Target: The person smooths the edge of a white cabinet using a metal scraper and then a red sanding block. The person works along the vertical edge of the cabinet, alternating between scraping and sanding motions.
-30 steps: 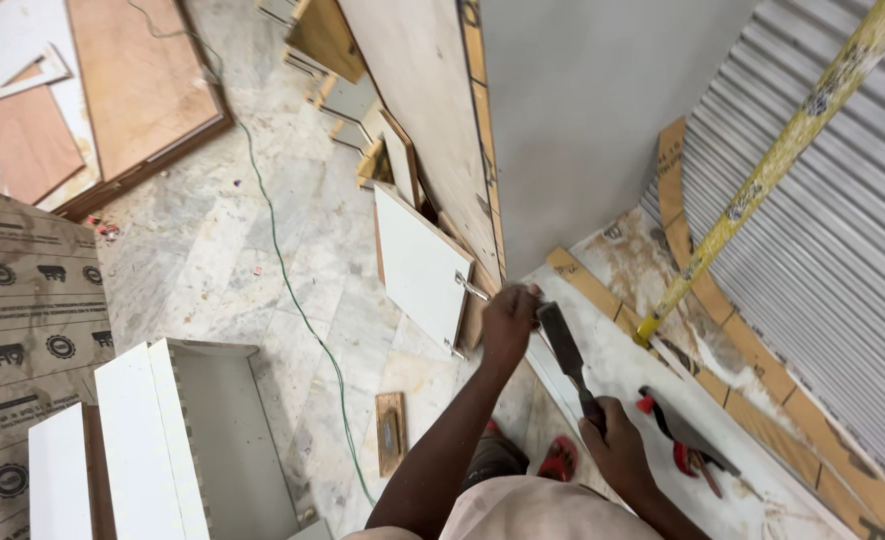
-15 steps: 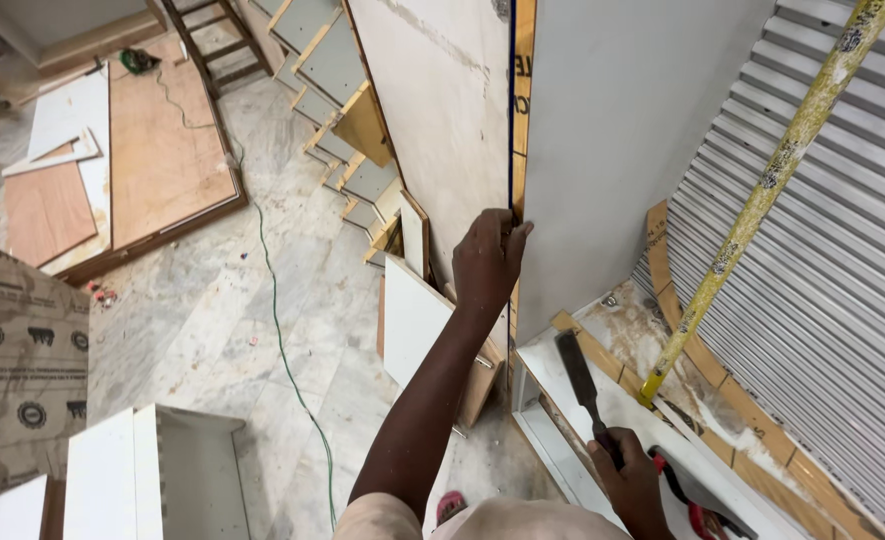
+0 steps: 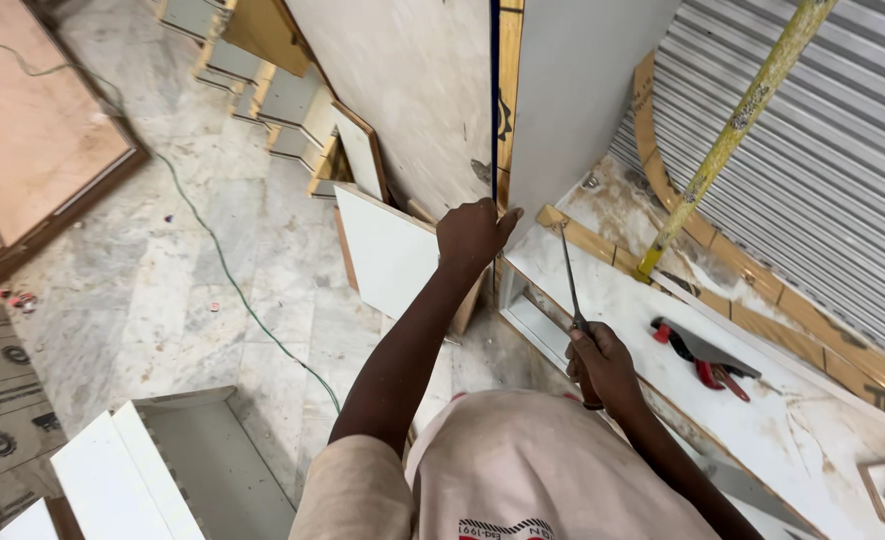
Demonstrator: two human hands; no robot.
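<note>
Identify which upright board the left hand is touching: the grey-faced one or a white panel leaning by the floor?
The left hand grips the tall grey-faced board by its edge; the white panel leans lower, untouched.

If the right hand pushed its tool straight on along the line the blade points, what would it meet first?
Probably the foot of the upright grey panel. The right hand has its grip on a thin-bladed tool whose tip points up toward that panel's base; depth is unclear.
</note>
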